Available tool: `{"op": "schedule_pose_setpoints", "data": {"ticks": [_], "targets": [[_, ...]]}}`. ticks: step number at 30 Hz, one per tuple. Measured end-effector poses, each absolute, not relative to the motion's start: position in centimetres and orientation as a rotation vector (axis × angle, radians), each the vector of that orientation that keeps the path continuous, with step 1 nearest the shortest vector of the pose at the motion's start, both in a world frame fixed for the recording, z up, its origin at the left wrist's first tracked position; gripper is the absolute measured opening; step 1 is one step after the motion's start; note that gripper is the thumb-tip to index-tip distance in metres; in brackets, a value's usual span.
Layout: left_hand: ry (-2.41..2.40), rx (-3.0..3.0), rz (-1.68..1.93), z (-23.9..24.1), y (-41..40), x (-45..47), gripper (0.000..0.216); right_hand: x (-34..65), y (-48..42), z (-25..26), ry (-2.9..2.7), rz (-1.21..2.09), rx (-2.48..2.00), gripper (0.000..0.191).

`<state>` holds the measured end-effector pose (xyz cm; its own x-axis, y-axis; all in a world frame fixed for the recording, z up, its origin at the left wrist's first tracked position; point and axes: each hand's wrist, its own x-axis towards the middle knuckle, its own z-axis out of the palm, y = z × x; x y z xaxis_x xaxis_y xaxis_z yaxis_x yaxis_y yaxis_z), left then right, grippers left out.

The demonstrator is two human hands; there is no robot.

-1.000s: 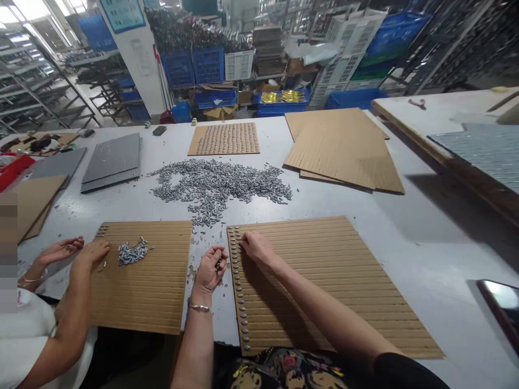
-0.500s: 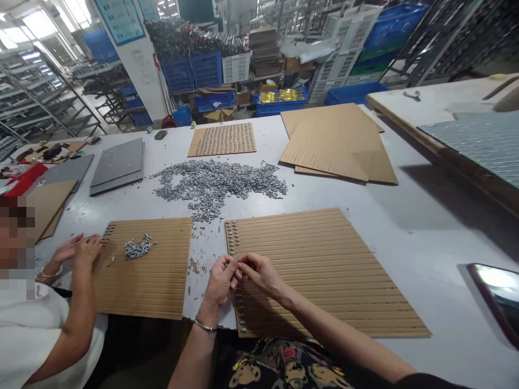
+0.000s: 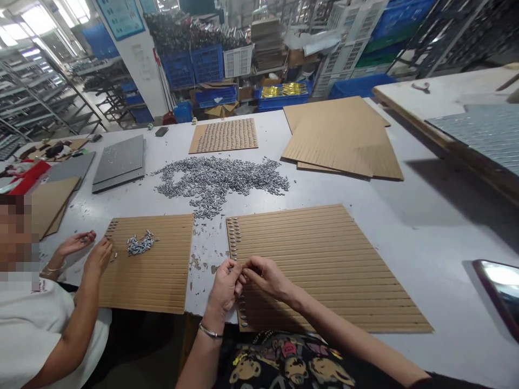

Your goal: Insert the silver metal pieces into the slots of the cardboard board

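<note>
My left hand [image 3: 227, 283] is closed at the left edge of a ribbed cardboard sheet [image 3: 316, 259], with a bit of grey metal showing at its curled fingers. Beside it, over the sheet, my right hand [image 3: 267, 276] is pinched, its fingertips meeting those of the left; anything between them is too small to make out. Small silver oval pieces [image 3: 233, 233] sit in short rows along the sheet's left edge, above and below my hands. Farther back, a large loose pile of such pieces [image 3: 219, 178] lies on the white table [image 3: 259, 202].
To the left, a co-worker's hands [image 3: 99, 256] work at another ribbed sheet [image 3: 162, 281] holding a small heap of pieces [image 3: 140, 244]. A filled board [image 3: 225, 135], stacked cardboard [image 3: 344, 138] and grey boards [image 3: 119, 162] lie behind. A phone [image 3: 500, 294] rests at the right.
My hands stay together at the sheet's left edge, fingertips shifting slightly. The co-worker's hands have moved apart, one now palm up with pieces in it. The view has shifted a little.
</note>
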<state>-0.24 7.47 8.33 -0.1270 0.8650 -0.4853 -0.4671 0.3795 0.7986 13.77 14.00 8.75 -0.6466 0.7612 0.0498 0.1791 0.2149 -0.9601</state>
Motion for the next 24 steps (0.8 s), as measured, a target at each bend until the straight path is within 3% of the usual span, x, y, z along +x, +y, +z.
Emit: {"op": "schedule_pose_setpoints", "data": {"ticks": [6, 14, 24], "targets": [[1.188, 0.358, 1.226, 7.4, 7.3, 0.1, 0.035, 14.0, 14.8, 8.3, -2.041, 1.458, -0.939, 0.021], [1.187, 0.286, 1.420, 7.3, 9.2, -3.4, 0.035, 11.6, 19.0, 5.8, -2.061, 1.029, -1.361, 0.028], [1.254, 0.304, 1.500, 4.8, 9.4, -4.2, 0.033, 9.0, 18.8, 5.7, -2.272, 0.794, -1.678, 0.025]]}}
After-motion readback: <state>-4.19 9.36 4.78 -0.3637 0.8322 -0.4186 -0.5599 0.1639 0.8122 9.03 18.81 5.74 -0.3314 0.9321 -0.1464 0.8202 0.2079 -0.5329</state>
